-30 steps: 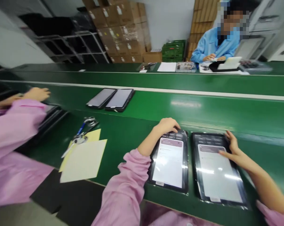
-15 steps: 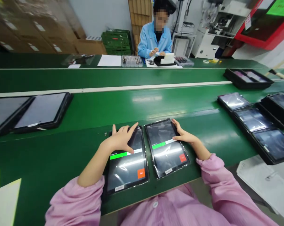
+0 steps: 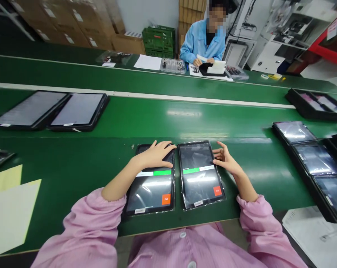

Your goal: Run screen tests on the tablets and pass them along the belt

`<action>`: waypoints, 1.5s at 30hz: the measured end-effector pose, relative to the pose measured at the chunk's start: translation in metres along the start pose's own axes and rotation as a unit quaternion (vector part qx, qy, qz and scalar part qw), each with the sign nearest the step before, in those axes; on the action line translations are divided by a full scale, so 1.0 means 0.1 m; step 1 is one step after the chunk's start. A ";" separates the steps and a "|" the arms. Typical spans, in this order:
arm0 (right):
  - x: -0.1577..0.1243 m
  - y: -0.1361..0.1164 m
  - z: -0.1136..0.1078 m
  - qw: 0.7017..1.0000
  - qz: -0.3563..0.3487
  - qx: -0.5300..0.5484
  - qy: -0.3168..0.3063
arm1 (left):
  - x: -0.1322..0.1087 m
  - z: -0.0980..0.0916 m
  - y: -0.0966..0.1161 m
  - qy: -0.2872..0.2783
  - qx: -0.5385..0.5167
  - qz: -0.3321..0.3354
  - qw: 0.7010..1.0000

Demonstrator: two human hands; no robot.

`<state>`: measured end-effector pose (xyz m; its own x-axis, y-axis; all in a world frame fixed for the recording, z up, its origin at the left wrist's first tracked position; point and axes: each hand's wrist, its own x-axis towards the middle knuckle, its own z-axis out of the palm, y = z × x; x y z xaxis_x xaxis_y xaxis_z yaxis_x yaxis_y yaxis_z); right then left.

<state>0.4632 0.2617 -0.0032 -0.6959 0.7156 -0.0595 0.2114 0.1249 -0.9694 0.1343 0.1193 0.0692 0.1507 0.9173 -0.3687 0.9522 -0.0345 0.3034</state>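
Observation:
Two black tablets in clear wrap lie side by side on the green bench in front of me. My left hand [image 3: 155, 155] rests flat with fingers spread on the upper part of the left tablet [image 3: 152, 186], whose dark screen shows a green bar and an orange square. My right hand [image 3: 225, 159] is at the right edge of the right tablet [image 3: 199, 175], fingers apart and lightly curled, fingertips touching its rim. That screen also shows a green bar and an orange square.
Two more tablets [image 3: 53, 109] lie on the green conveyor belt [image 3: 185, 119] at the left. Black trays of tablets [image 3: 313, 158] line the right. Yellow and white sheets [image 3: 6, 208] lie at the left. A person in a blue coat [image 3: 204, 39] works across the line.
The view swung right from the co-worker's side, then back a little left. The screens went from white pages to dark with green bars. My right hand lifted slightly off the right tablet's face to its edge.

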 end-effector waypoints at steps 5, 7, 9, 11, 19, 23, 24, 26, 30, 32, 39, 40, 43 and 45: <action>-0.13 0.01 0.09 0.994 0.051 -0.005 0.092 | -0.08 -0.04 0.02 -0.026 0.005 0.027 0.999; -0.18 0.02 0.16 0.990 0.055 -0.011 0.132 | -0.12 -0.07 0.04 -0.046 0.002 0.025 0.999; -0.20 0.03 0.24 0.986 0.052 -0.010 0.160 | -0.14 -0.09 0.04 -0.057 -0.010 0.022 0.998; -0.19 0.03 0.29 0.984 0.041 0.000 0.175 | -0.14 -0.11 0.03 -0.064 -0.025 0.024 0.997; -0.22 -0.06 0.32 0.983 0.029 -0.019 0.178 | -0.08 -0.09 0.14 -0.059 -0.029 -0.030 0.997; -0.21 -0.07 0.29 0.986 0.038 -0.003 0.165 | -0.08 -0.06 0.14 -0.058 -0.049 -0.029 0.997; -0.21 -0.07 0.28 0.986 0.040 0.001 0.163 | -0.08 -0.06 0.12 -0.056 -0.052 -0.025 0.997; -0.21 -0.07 0.26 0.987 0.044 0.008 0.154 | -0.09 -0.06 0.10 -0.052 -0.046 -0.021 0.997; -0.21 -0.09 0.20 0.991 0.059 0.016 0.121 | -0.09 -0.08 0.10 -0.055 -0.032 -0.021 0.998; -0.20 -0.08 0.17 0.992 0.060 0.020 0.108 | -0.09 -0.09 0.11 -0.057 -0.031 -0.021 0.998; -0.10 -0.04 0.06 0.997 0.039 0.023 0.059 | -0.08 -0.08 0.13 -0.040 -0.030 -0.018 0.999; -0.09 -0.04 0.04 0.998 0.042 0.024 0.049 | -0.08 -0.08 0.14 -0.039 -0.029 -0.018 0.999; -0.07 -0.06 0.02 0.998 0.047 0.028 0.037 | -0.08 -0.10 0.17 -0.045 -0.023 -0.018 0.999; -0.07 -0.09 0.03 0.998 0.048 0.033 0.037 | -0.07 -0.12 0.19 -0.049 -0.016 -0.020 0.998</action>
<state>0.4646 0.2537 0.0050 -0.6211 0.7716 -0.1373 0.2268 0.0093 -0.9739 0.1483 0.1170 0.0885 0.1387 0.8741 -0.4654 0.9496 0.0161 0.3131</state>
